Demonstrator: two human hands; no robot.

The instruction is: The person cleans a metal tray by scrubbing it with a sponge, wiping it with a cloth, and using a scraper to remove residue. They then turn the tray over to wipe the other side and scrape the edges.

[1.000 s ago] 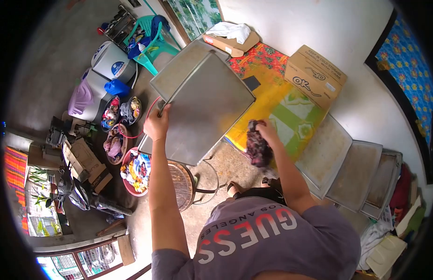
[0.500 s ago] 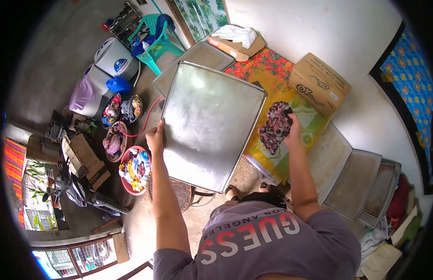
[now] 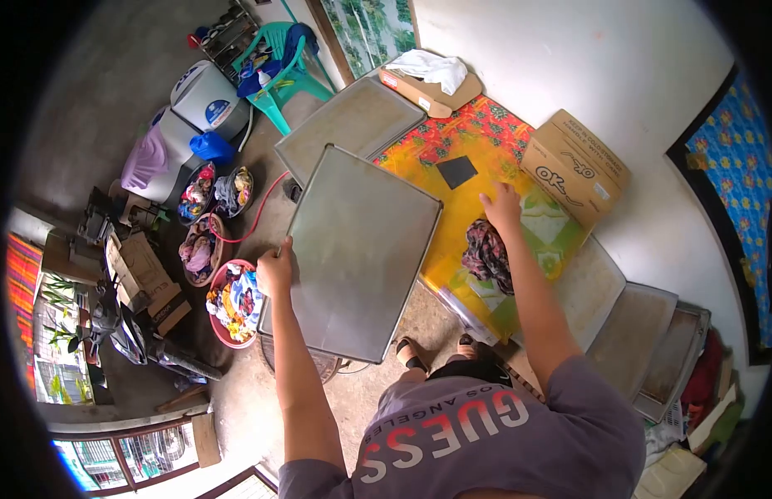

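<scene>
A large flat metal tray (image 3: 361, 249) is held tilted in front of me. My left hand (image 3: 274, 270) is closed round its left edge. My right hand (image 3: 502, 204) is over the yellow and green table cover (image 3: 452, 208), its fingers apart and nothing in them. Just below that hand a crumpled dark floral cloth (image 3: 484, 254) lies on the cover, partly hidden by my right forearm. A small black square (image 3: 457, 172) lies flat on the cover, between the tray and my right hand.
Another tray (image 3: 344, 125) lies behind the held one. An open box with white cloth (image 3: 431, 71) and a cardboard box (image 3: 575, 166) stand by the wall. More trays (image 3: 627, 328) are at right. Clothes fill basins (image 3: 236, 303) at left, near a washing machine (image 3: 207, 100) and green chair (image 3: 278, 91).
My right hand has let go of the floral cloth, which now lies on the table cover. The tray has moved down and left with my left hand, uncovering the black square.
</scene>
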